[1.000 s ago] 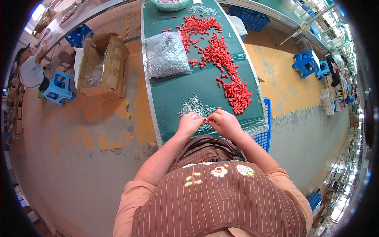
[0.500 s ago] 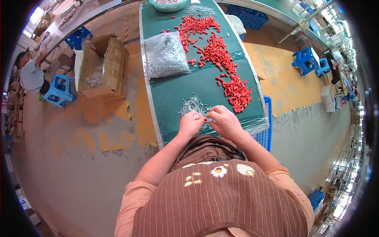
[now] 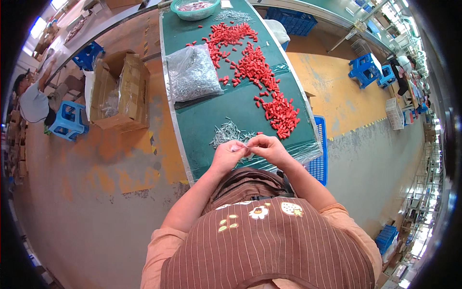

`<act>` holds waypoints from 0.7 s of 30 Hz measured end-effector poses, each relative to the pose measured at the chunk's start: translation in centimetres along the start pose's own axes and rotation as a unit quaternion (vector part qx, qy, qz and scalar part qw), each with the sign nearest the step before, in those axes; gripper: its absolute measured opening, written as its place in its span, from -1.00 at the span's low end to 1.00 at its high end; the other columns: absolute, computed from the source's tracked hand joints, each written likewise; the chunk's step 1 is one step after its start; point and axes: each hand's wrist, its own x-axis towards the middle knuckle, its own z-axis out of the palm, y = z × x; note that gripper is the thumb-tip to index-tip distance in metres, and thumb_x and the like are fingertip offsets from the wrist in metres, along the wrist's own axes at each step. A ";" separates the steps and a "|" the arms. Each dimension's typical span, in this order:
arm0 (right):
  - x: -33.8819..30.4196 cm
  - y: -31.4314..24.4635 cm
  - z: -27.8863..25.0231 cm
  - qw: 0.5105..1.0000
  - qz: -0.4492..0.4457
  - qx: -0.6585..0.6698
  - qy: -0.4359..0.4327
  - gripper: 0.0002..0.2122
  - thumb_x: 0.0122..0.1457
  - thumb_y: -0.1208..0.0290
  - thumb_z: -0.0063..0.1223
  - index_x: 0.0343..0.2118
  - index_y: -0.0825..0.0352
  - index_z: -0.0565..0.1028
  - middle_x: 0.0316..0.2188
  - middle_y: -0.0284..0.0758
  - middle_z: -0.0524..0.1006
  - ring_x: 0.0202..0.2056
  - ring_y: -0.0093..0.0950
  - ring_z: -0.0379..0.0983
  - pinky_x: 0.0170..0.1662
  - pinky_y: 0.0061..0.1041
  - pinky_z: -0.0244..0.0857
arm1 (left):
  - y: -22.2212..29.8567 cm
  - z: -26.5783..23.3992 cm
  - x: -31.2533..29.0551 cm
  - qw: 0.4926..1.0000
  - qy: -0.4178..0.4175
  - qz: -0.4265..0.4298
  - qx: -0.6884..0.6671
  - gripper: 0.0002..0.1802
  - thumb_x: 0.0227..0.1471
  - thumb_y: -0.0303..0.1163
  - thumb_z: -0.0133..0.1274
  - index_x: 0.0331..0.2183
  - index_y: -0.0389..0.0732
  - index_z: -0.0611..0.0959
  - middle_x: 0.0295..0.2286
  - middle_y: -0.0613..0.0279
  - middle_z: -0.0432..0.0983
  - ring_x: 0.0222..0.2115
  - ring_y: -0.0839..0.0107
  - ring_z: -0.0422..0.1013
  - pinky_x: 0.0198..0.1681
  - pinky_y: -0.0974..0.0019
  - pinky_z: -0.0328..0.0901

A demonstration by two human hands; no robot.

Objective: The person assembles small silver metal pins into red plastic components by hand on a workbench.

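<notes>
My left hand point(image 3: 228, 155) and my right hand point(image 3: 270, 150) meet over the near end of the green table point(image 3: 231, 108), fingertips pinched together. Something small and thin sits between them, too small to name. A whitish bit shows at the left fingers; I cannot tell what it is. Just beyond the hands lies a loose heap of small grey metal pins point(image 3: 228, 131), partly hidden by my left hand. One red cap point(image 3: 260, 133) shows right above my right fingers. Farther right and away spread many red caps point(image 3: 281, 116) in a long, uneven pile.
A clear plastic bag point(image 3: 192, 72) full of metal pins lies at the table's left edge. At the far end are a green basket point(image 3: 195, 13) and more pins point(image 3: 233, 16). A blue crate point(image 3: 317, 161) stands by the right edge; a cardboard box point(image 3: 120, 91) sits left.
The view has shifted slightly, so the table appears farther left and lower. My hands stay together; the red tip between them no longer shows, and a red cap shows above my right fingers.
</notes>
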 end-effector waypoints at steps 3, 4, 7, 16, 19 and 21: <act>-0.1 -0.5 0.3 0.999 -0.018 -0.036 0.019 -0.90 -0.01 0.57 0.09 -0.39 0.43 0.50 -0.45 -0.37 0.52 -0.36 -0.59 0.45 -0.24 -0.59 0.33 | 0.7 0.2 0.0 0.981 0.032 0.018 0.190 -0.90 -0.04 -0.45 0.08 -0.43 -0.27 0.60 -0.50 0.34 0.50 -0.51 0.62 0.35 -0.41 0.54 0.25; 0.0 -0.6 0.3 0.999 -0.027 -0.034 0.014 -0.90 -0.01 0.57 0.09 -0.39 0.44 0.50 -0.45 -0.36 0.52 -0.36 -0.58 0.46 -0.24 -0.59 0.33 | 0.9 0.3 0.0 0.987 0.030 0.004 0.159 -0.91 -0.05 -0.46 0.08 -0.44 -0.27 0.60 -0.50 0.35 0.50 -0.50 0.63 0.34 -0.41 0.55 0.25; -0.2 -1.6 0.1 0.997 -0.024 -0.041 0.064 -0.90 0.00 0.57 0.07 -0.39 0.45 0.48 -0.47 -0.35 0.52 -0.36 -0.58 0.46 -0.26 -0.59 0.33 | 0.4 0.1 0.1 0.993 0.033 0.001 0.114 -0.91 -0.05 -0.45 0.09 -0.46 -0.28 0.60 -0.52 0.36 0.50 -0.50 0.66 0.33 -0.42 0.55 0.24; -0.2 -1.1 0.2 0.997 -0.028 -0.069 0.023 -0.89 0.00 0.61 0.07 -0.37 0.45 0.47 -0.44 -0.34 0.49 -0.37 -0.55 0.47 -0.30 -0.58 0.36 | 0.3 0.6 -0.2 0.993 0.036 0.022 0.113 -0.91 -0.06 -0.45 0.11 -0.46 -0.27 0.59 -0.56 0.39 0.47 -0.52 0.67 0.32 -0.44 0.54 0.23; -0.3 -0.7 -0.9 0.996 -0.020 -0.074 0.049 -0.89 0.01 0.58 0.06 -0.37 0.43 0.47 -0.46 -0.38 0.50 -0.36 -0.62 0.43 -0.27 -0.60 0.32 | -0.5 1.0 -0.1 0.998 0.048 0.045 -0.005 -0.89 -0.07 -0.43 0.11 -0.44 -0.26 0.58 -0.61 0.44 0.42 -0.62 0.69 0.27 -0.58 0.56 0.17; -0.6 -0.6 -1.3 0.991 -0.019 -0.101 0.083 -0.89 0.01 0.58 0.06 -0.36 0.40 0.48 -0.45 -0.41 0.50 -0.35 -0.67 0.41 -0.23 -0.63 0.30 | -0.3 1.0 -0.3 0.999 0.051 0.008 -0.001 -0.90 -0.07 -0.43 0.11 -0.44 -0.25 0.57 -0.63 0.46 0.39 -0.67 0.70 0.21 -0.64 0.57 0.11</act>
